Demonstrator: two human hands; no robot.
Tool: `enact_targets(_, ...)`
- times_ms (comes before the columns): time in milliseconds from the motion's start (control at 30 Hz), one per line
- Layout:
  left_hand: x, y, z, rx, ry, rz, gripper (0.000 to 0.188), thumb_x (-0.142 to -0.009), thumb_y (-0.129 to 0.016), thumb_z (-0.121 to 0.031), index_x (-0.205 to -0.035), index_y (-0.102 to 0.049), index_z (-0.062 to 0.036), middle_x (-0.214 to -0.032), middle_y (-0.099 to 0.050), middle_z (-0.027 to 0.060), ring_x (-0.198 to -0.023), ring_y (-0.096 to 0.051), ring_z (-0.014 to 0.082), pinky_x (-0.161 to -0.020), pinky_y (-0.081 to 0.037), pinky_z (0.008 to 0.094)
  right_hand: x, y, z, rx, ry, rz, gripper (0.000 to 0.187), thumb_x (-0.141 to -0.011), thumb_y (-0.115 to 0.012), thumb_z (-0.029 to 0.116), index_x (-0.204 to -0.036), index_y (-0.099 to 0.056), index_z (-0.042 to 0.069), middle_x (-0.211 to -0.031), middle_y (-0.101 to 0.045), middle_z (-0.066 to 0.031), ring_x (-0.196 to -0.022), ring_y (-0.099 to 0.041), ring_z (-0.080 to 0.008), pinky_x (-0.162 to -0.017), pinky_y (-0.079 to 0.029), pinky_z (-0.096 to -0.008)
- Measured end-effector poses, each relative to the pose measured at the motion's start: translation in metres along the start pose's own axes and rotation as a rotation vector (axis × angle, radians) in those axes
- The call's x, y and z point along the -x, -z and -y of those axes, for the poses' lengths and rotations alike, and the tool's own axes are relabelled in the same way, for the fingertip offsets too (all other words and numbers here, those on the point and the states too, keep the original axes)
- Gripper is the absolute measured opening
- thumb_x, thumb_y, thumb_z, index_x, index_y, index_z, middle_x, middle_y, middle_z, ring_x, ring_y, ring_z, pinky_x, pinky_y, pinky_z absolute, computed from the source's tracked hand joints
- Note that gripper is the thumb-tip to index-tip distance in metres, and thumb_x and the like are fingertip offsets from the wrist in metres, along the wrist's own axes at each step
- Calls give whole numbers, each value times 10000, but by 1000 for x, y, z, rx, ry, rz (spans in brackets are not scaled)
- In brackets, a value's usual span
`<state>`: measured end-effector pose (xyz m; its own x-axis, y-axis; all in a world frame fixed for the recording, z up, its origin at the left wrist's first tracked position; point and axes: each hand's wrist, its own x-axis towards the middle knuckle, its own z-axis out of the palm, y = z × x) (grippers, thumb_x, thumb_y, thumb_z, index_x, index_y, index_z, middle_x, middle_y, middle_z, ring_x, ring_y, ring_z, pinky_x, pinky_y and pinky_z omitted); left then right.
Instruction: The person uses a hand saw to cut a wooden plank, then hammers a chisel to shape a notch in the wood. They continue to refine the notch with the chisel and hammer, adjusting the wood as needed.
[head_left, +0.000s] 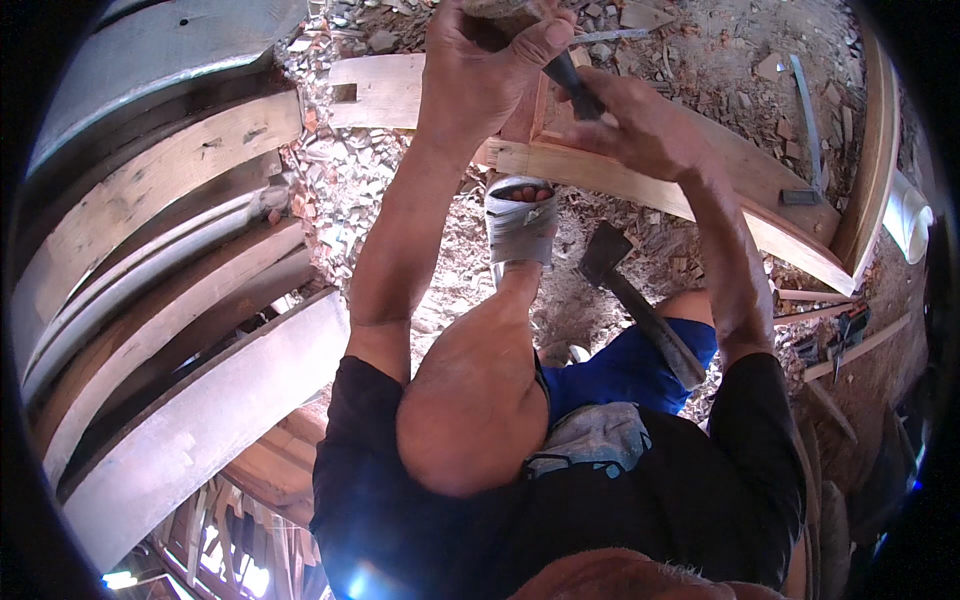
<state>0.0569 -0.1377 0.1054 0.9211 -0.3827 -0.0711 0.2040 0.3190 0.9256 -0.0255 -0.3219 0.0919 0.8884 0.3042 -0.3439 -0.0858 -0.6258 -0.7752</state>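
Observation:
At the top edge my left hand (480,70) is closed around a rounded brownish-grey piece (505,10), cut off by the picture's rim so its kind is unclear. Its thumb lies by the upper end of a black tapered handle (572,82). My right hand (640,125) has its fingers round the lower end of that handle; whatever tool it belongs to is hidden. Both hands are above a jointed wooden frame (690,200). Closer to my body, a hatchet (640,305) with a dark wedge-shaped head leans against my blue shorts, touched by neither hand.
Stacked timber boards (190,430) fill the left side. A mortised plank (385,90) lies beyond my sandalled foot (520,215). Wood chips (335,210) cover the ground. At right are a metal strip (808,120), a white roll (908,215) and a dark tool (850,325).

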Motion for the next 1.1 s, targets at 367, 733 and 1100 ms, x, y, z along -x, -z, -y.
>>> enact_targets(367,1,-7,14,266,80,114,290,-984,-759,-207,-1151,-589,-43,-928,-665,47,-843,-664,129,-775,-568,270,-3,10,-16,-170,95,83,329,-922,-714,176,-1205,-642,24,-979,-715,-235,-899,-687,-430,-804,-529,-506)
enact_targets(733,9,-9,19,-63,23,301,334,-973,-692,-22,-1225,-481,-84,-1074,-637,66,-1023,-650,173,-920,-546,320,2,17,-11,265,90,-50,245,-860,-714,126,-1064,-693,-7,-983,-708,-236,-931,-692,-419,-836,-550,-517)
enact_targets(1100,22,12,40,55,-79,234,282,-921,-671,42,-1068,-467,-85,-852,-641,73,-780,-665,155,-755,-577,342,-10,-9,-23,251,309,-133,269,-855,-757,94,-1114,-728,29,-973,-714,-211,-945,-708,-418,-829,-562,-508)
